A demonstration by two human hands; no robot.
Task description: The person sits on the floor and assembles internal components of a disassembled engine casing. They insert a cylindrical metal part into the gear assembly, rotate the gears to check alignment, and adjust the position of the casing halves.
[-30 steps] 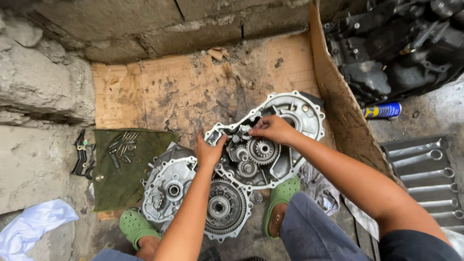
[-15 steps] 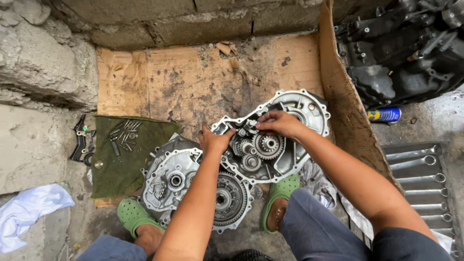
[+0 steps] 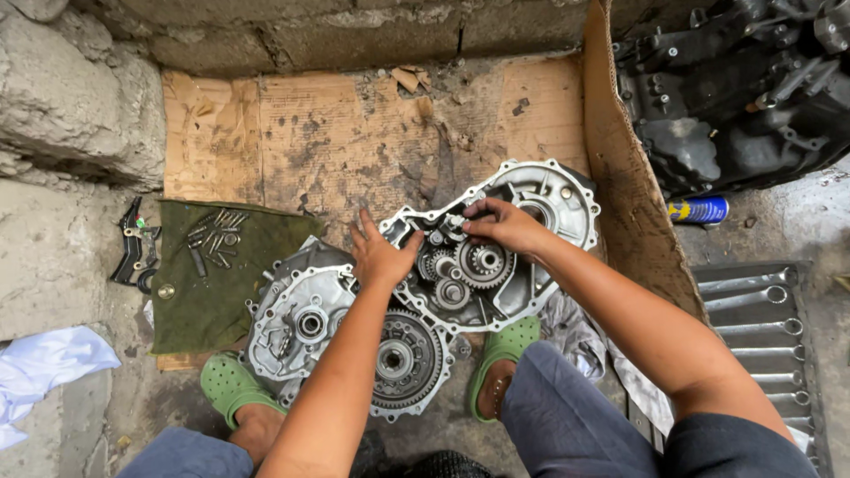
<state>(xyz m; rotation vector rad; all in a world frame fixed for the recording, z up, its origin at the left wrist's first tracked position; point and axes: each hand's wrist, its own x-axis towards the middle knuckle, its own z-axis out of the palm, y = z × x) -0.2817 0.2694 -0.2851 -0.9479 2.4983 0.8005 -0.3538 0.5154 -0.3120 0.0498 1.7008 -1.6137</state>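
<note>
Open gearbox housing (image 3: 531, 265) lies flat on cardboard sheet (image 3: 354, 133), near its front-right edge, w/ several gears (image 3: 482, 261) seated inside, teeth up. Second case half (image 3: 301, 310) sits just left of it, touching/overlapping, at cardboard's front edge; large ring gear (image 3: 403, 358) rests at front between the two halves. Green cloth (image 3: 221, 283) on cardboard's left side holds loose bolts (image 3: 212, 235) + small parts at its back edge. Wrench tray (image 3: 761, 327) off to the right, on concrete, w/ spanners in a row.

L hand (image 3: 381, 257): palm down, fingers spread, pressed on housing's left rim. R hand (image 3: 500, 226): fingers curled, tips bunched on a small part at housing's back-centre, by the gears; can't tell exactly what is pinched. Both forearms reach fwd from bottom of view; person squats, green clogs (image 3: 500, 350) either side of ring gear.

Surface: oil-stained cardboard over rough concrete floor, right flap folded up. Stone block wall (image 3: 354, 26) along back + left. Dark engine block (image 3: 735, 88) back-right beyond flap, blue spray can (image 3: 699, 210) lying beside it. White rag (image 3: 44, 367) front-left, black pliers-like tool (image 3: 133, 252) left of cloth.
</note>
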